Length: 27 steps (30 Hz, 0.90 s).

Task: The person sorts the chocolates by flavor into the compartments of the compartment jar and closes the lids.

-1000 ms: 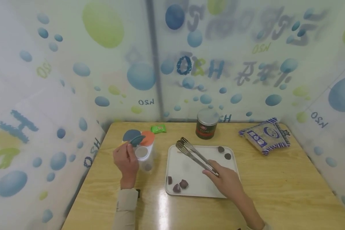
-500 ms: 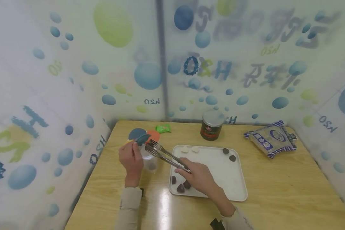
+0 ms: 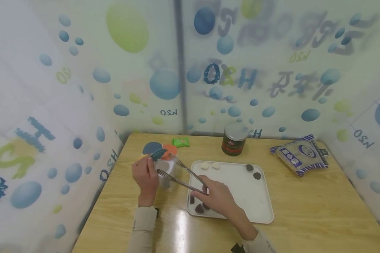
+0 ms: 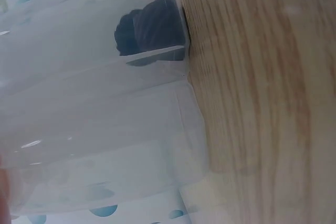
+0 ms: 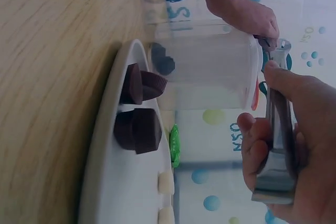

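My left hand (image 3: 146, 175) pinches the raised teal flap lid (image 3: 158, 154) of a clear plastic divided canister (image 3: 168, 187). The flap stands up beside an open round mouth. Dark chocolates (image 4: 157, 27) lie at the bottom of one compartment in the left wrist view. My right hand (image 3: 220, 195) grips metal tongs (image 3: 185, 184), their arms spread over the canister's mouth with nothing seen between the tips. Below this hand is a white tray (image 3: 240, 207). Several dark chocolates (image 5: 139, 129) and two pale pieces (image 3: 215, 165) lie along its edges.
Behind the tray stands an espresso tin (image 3: 233, 140). A blue-striped snack bag (image 3: 301, 154) lies at the back right, and a small green wrapped packet (image 3: 181, 142) lies behind the canister. A patterned curtain (image 3: 139, 77) closes off the table's far side.
My right hand has carried the tongs leftward from over the tray to the canister, and their tips have spread apart. My left hand keeps hold of the teal lid.
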{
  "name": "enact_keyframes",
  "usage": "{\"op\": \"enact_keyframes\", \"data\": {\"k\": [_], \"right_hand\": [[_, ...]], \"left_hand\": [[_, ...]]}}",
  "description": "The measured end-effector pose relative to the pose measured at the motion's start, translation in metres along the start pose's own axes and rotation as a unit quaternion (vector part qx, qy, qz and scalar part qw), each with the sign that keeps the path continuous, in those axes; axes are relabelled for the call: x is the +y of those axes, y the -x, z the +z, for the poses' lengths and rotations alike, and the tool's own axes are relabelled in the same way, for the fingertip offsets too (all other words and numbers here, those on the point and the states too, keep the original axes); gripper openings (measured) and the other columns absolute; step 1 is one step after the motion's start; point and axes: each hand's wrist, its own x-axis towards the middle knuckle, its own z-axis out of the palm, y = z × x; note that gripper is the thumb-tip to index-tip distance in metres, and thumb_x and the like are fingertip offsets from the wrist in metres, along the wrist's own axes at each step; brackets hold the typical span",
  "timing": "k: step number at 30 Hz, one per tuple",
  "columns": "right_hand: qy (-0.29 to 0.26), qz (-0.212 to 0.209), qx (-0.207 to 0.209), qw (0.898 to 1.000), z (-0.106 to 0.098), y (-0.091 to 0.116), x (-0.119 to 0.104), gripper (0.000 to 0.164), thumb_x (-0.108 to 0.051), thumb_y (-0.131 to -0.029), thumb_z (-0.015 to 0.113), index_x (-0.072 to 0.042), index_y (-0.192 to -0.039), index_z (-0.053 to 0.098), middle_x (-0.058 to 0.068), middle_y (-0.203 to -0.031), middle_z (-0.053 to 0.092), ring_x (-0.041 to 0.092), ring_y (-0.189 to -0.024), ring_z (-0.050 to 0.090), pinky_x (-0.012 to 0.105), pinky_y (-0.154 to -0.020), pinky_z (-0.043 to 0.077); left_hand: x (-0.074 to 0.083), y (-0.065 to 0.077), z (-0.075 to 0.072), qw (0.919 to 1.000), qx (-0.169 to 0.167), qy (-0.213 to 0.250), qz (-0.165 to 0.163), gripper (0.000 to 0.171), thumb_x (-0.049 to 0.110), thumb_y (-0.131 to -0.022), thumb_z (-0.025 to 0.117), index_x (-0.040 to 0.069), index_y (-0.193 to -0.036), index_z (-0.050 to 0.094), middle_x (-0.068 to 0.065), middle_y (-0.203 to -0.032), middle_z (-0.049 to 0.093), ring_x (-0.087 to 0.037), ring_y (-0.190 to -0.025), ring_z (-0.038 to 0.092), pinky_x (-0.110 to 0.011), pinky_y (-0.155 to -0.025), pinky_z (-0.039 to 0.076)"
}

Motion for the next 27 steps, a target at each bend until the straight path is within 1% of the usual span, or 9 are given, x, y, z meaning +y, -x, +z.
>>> {"op": "enact_keyframes", "data": {"k": [3,6,10,12,15,19,22,25,27], "right_hand": [[-0.008,0.002,0.005,1.000,0.001,0.007,0.009,0.054,-0.053,-0.091,0.067,-0.016,-0.129,0.059,-0.017,-0.071,0.055,-0.004,-0.048,0.033,0.018,-0.046,0.032],[-0.018,0.014,0.000,1.000,-0.001,0.017,0.019,0.051,-0.053,-0.091,0.067,-0.018,-0.126,0.059,-0.016,-0.071,0.053,-0.003,-0.049,0.032,0.018,-0.045,0.031],[-0.018,0.050,0.008,0.999,-0.007,0.031,0.035,0.054,-0.054,-0.089,0.068,-0.017,-0.127,0.060,-0.017,-0.071,0.052,-0.002,-0.050,0.036,0.018,-0.046,0.032],[-0.011,0.072,0.017,0.997,-0.010,0.039,0.044,0.055,-0.054,-0.088,0.069,-0.017,-0.128,0.060,-0.017,-0.071,0.051,-0.002,-0.051,0.038,0.019,-0.047,0.033],[0.011,0.102,0.023,0.994,-0.014,0.053,0.059,0.054,-0.053,-0.087,0.071,-0.017,-0.125,0.061,-0.017,-0.070,0.050,-0.001,-0.052,0.039,0.019,-0.049,0.033],[0.038,0.155,0.021,0.987,-0.023,0.071,0.076,0.049,-0.055,-0.086,0.071,-0.020,-0.119,0.061,-0.015,-0.068,0.048,0.003,-0.053,0.040,0.022,-0.050,0.032],[0.045,0.190,0.026,0.980,-0.030,0.083,0.089,0.047,-0.056,-0.087,0.069,-0.021,-0.117,0.060,-0.013,-0.068,0.049,0.005,-0.054,0.041,0.023,-0.050,0.031],[0.052,0.212,0.042,0.975,-0.041,0.095,0.102,0.045,-0.055,-0.089,0.069,-0.018,-0.113,0.060,-0.011,-0.068,0.049,0.007,-0.055,0.042,0.024,-0.051,0.031],[0.058,0.231,0.047,0.970,-0.051,0.103,0.112,0.047,-0.054,-0.090,0.068,-0.015,-0.114,0.060,-0.007,-0.069,0.052,0.010,-0.057,0.044,0.025,-0.051,0.033]], "left_hand": [[0.001,0.000,0.000,1.0000,-0.001,0.001,-0.004,0.022,0.007,-0.095,0.055,-0.007,-0.092,0.071,-0.020,-0.080,0.071,-0.037,-0.074,0.066,-0.050,-0.076,0.043],[0.001,0.001,-0.002,0.9999,-0.003,-0.007,-0.009,0.021,0.006,-0.094,0.054,-0.007,-0.093,0.071,-0.021,-0.081,0.071,-0.038,-0.075,0.066,-0.050,-0.075,0.043],[0.002,0.001,-0.002,0.9997,-0.010,-0.017,-0.015,0.024,0.009,-0.096,0.053,-0.007,-0.093,0.071,-0.022,-0.083,0.072,-0.039,-0.076,0.066,-0.051,-0.075,0.043],[0.002,0.002,0.000,0.9997,-0.013,-0.016,-0.016,0.025,0.010,-0.097,0.053,-0.008,-0.093,0.070,-0.023,-0.084,0.071,-0.040,-0.077,0.066,-0.051,-0.076,0.042],[0.002,0.002,0.000,0.9996,-0.011,-0.015,-0.019,0.025,0.010,-0.097,0.053,-0.008,-0.093,0.070,-0.023,-0.085,0.071,-0.040,-0.078,0.065,-0.051,-0.076,0.042],[0.003,0.001,0.001,0.9997,-0.006,-0.010,-0.021,0.025,0.011,-0.097,0.054,-0.008,-0.093,0.070,-0.024,-0.085,0.071,-0.040,-0.078,0.065,-0.051,-0.076,0.042],[0.004,-0.001,0.000,0.9998,-0.002,-0.007,-0.021,0.026,0.011,-0.097,0.054,-0.008,-0.093,0.070,-0.024,-0.085,0.071,-0.040,-0.078,0.064,-0.050,-0.075,0.042],[0.005,-0.002,0.000,0.9998,0.000,-0.010,-0.020,0.025,0.011,-0.097,0.054,-0.008,-0.092,0.070,-0.023,-0.084,0.071,-0.040,-0.077,0.064,-0.050,-0.074,0.041],[0.005,-0.001,-0.001,0.9997,0.001,-0.009,-0.022,0.024,0.010,-0.096,0.055,-0.008,-0.092,0.070,-0.023,-0.084,0.071,-0.040,-0.077,0.064,-0.049,-0.074,0.041]]}}
